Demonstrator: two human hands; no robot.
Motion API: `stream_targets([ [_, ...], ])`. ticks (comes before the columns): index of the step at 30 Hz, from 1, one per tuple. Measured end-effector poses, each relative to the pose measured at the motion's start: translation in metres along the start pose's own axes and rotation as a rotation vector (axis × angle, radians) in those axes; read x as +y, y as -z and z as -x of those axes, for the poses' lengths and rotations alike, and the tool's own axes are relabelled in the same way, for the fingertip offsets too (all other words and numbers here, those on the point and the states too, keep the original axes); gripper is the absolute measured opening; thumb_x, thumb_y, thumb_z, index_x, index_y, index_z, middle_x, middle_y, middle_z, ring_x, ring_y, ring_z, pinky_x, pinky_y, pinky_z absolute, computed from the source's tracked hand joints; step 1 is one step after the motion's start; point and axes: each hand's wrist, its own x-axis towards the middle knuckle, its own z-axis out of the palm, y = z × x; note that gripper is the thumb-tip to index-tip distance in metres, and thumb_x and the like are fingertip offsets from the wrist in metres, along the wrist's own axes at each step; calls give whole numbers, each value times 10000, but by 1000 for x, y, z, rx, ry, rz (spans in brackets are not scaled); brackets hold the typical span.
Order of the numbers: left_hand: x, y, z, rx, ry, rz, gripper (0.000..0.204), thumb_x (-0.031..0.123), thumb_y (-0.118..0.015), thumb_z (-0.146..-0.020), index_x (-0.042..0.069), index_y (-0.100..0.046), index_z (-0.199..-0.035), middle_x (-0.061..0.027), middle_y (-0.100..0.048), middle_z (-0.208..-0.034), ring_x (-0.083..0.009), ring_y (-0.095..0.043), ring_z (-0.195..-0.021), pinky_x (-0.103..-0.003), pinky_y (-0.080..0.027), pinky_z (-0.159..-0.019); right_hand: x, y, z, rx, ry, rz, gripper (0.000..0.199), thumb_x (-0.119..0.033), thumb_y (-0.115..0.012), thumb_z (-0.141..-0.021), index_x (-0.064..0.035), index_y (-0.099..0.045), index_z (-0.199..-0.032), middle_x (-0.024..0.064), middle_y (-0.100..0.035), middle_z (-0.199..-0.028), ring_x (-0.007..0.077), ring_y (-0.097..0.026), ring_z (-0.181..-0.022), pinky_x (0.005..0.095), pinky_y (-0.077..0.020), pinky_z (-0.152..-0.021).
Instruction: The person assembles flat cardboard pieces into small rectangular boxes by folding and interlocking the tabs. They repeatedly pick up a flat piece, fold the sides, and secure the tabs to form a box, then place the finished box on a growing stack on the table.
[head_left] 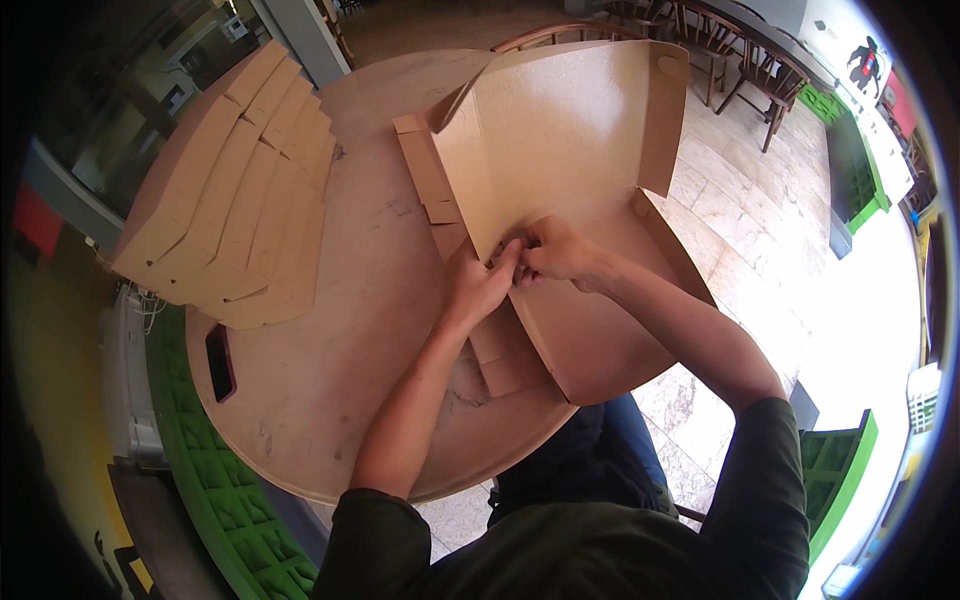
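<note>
A large brown cardboard box point(560, 150), half folded, lies open on a round marble table point(380, 250). Its lid stands tilted up at the far side, and its base hangs over the table's near right edge. My left hand point(478, 283) and my right hand point(555, 252) meet at the fold on the box's left side. Both pinch a cardboard flap there with their fingertips. The flap itself is mostly hidden under my fingers.
A stack of several folded flat boxes point(235, 185) lies fanned out at the table's left. A dark phone point(220, 362) rests near the left edge. Green crates point(200, 470) stand on the floor to the left, wooden chairs point(730, 50) at the back.
</note>
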Motion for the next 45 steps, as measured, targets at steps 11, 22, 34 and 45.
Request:
stream_targets([
  [11,13,10,0,13,273,170,158,89,-673,-976,-55,-715,-1027,-77,-727,-809,-135,-703,-662,-321,-562,-545,22,-7,3,181,169,307,283,-164,-684,-993,80,-673,-1136,150,-745,-922,232,-748,-825,364,-609,-748],
  [22,85,52,-5,239,-361,90,148,79,-680,-1041,-35,-675,-1136,-57,-720,-1024,-104,-656,-913,-275,-531,-815,-11,-31,29,121,318,538,296,-232,-729,-946,50,-760,-1031,223,-733,-804,303,-757,-812,433,-586,-763],
  [34,134,63,-10,483,-761,32,48,3,-658,-1003,-38,-637,-1018,-73,-614,-936,-125,-563,-765,-276,-468,-686,-153,-31,72,621,866,124,128,-76,-746,-933,48,-714,-934,159,-717,-761,169,-674,-618,324,-513,-584],
  [45,170,68,22,381,-631,-59,128,-15,-703,-999,-45,-630,-897,-56,-594,-927,-99,-548,-782,-250,-459,-699,-106,-40,62,651,1128,208,120,74,-741,-903,25,-765,-1010,141,-757,-873,219,-746,-790,310,-570,-710],
])
